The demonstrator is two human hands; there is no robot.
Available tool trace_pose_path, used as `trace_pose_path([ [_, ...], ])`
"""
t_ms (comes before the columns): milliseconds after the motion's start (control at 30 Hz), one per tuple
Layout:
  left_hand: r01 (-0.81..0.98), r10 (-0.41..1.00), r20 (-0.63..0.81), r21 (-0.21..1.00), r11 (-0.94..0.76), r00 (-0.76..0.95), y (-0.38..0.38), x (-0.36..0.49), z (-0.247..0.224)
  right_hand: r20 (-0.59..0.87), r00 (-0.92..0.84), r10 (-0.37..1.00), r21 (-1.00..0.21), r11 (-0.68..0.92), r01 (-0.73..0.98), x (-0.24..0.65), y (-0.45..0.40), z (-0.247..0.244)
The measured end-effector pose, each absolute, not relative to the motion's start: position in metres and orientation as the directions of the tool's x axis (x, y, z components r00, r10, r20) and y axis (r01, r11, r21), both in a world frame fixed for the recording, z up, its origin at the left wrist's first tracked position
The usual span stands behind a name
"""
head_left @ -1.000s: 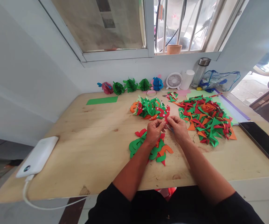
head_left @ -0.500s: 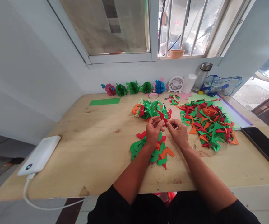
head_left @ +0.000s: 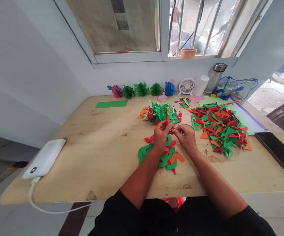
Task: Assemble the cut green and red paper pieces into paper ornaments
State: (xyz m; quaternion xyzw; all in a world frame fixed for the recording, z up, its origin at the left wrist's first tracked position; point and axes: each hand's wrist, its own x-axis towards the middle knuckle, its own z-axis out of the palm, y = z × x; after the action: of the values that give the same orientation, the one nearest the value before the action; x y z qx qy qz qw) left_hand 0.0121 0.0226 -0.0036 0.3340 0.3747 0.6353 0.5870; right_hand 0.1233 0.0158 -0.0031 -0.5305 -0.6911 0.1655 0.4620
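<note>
My left hand (head_left: 162, 133) is closed on a small red paper piece (head_left: 167, 119), whose tip sticks up above the fingers. Close beside it, the fingertips of my right hand (head_left: 185, 136) pinch the lower end of the same piece. Below and partly under my left forearm lies a pile of curved green, red and orange paper shapes (head_left: 145, 151). Just beyond my hands is a heap of green, red and orange pieces with small white spots (head_left: 160, 113). A larger heap of mixed paper scraps (head_left: 220, 127) spreads to the right.
Folded paper figures (head_left: 141, 89), a white fan (head_left: 187, 86), a glass bottle (head_left: 213, 80) and a clear bag (head_left: 236, 88) line the wall. A green strip (head_left: 111, 104) lies back left, a power bank (head_left: 44, 159) at left, a phone (head_left: 278, 151) at right.
The red piece has turned more upright between my fingers, and less of it shows. My right hand's fingers have shifted slightly left. The whole view has tilted a little.
</note>
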Motion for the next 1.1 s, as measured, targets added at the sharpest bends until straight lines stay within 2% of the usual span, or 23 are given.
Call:
trace_pose_path([
  [233, -0.569, 0.996, -0.046, 0.822, -0.005, -0.075, 0.024, 0.013, -0.004, 0.36, 0.04, 0.932, -0.875, 0.322, 0.362, 0.125, 0.016, 0.002],
  [367, -0.615, 0.998, -0.048, 0.788, 0.013, -0.04, 0.025, 0.013, -0.006, 0.252, 0.123, 0.96, -0.954, 0.226, 0.196, 0.128, 0.019, -0.001],
  [500, -0.64, 0.998, -0.057, 0.767, 0.042, -0.002, 0.024, 0.012, -0.006, 0.193, 0.173, 0.966, -0.972, 0.163, 0.17, 0.129, 0.021, -0.005],
  [700, -0.59, 0.983, -0.148, 0.806, 0.055, -0.11, 0.025, 0.012, -0.003, 0.217, 0.125, 0.968, -0.938, 0.172, 0.3, 0.131, 0.021, -0.003],
  [867, -0.509, 0.975, -0.133, 0.861, 0.025, -0.178, 0.026, 0.011, -0.006, 0.284, 0.337, 0.898, -0.889, 0.115, 0.443, 0.15, 0.032, -0.002],
  [967, -0.452, 0.978, -0.12, 0.891, 0.032, -0.169, 0.025, 0.011, -0.007, 0.325, 0.331, 0.886, -0.797, 0.069, 0.6, 0.161, 0.038, -0.007],
  [1100, -0.326, 0.993, -0.059, 0.945, 0.024, -0.098, 0.022, 0.012, -0.006, 0.326, 0.192, 0.926, -0.564, 0.027, 0.825, 0.164, 0.038, -0.015],
])
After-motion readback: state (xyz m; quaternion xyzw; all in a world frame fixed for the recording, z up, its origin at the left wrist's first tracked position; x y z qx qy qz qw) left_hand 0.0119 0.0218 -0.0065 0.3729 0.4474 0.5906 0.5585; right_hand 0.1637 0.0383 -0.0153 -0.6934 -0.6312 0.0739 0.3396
